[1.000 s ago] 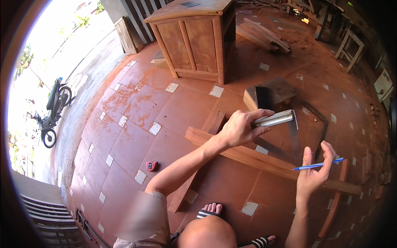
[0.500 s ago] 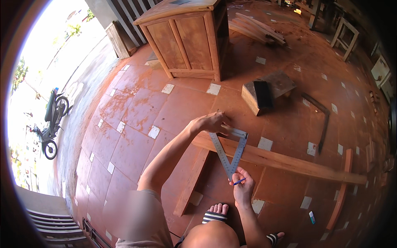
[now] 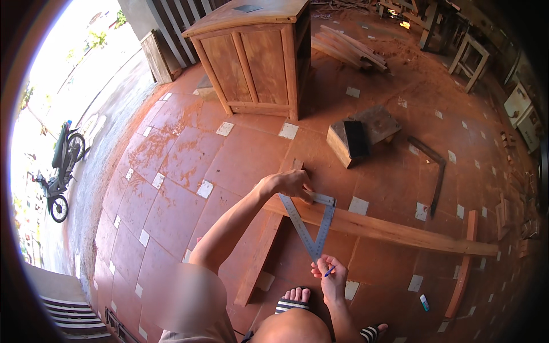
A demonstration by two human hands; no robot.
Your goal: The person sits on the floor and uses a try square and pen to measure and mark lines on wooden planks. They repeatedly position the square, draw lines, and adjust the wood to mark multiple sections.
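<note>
A metal triangular set square [image 3: 325, 224] lies slanted across a long reddish wooden beam [image 3: 394, 227]. My left hand [image 3: 290, 184] is closed on the set square's thick upper edge, over the beam; some of its fingertips are hidden. Just below the square's lower tip is my right hand [image 3: 334, 280], its fingers pinched around a blue pen [image 3: 330, 271]. Whether those fingers also touch the tip is hard to tell. Under the beam runs a shorter wooden crosspiece [image 3: 260, 260], its far end showing past my left hand.
Another crosspiece [image 3: 462, 286] meets the beam's right end. A small white-and-blue item [image 3: 424, 302] lies on the tiles. Beyond are a wooden block with a black phone-like slab [image 3: 358, 140], a dark angled bar [image 3: 439, 171], a wooden cabinet [image 3: 251, 68] and stacked planks [image 3: 349, 48].
The whole view has shifted slightly. My left hand has drawn nearer to me, uncovering the crosspiece's far end. My right hand sits a little lower, and the pen is tilted more steeply.
</note>
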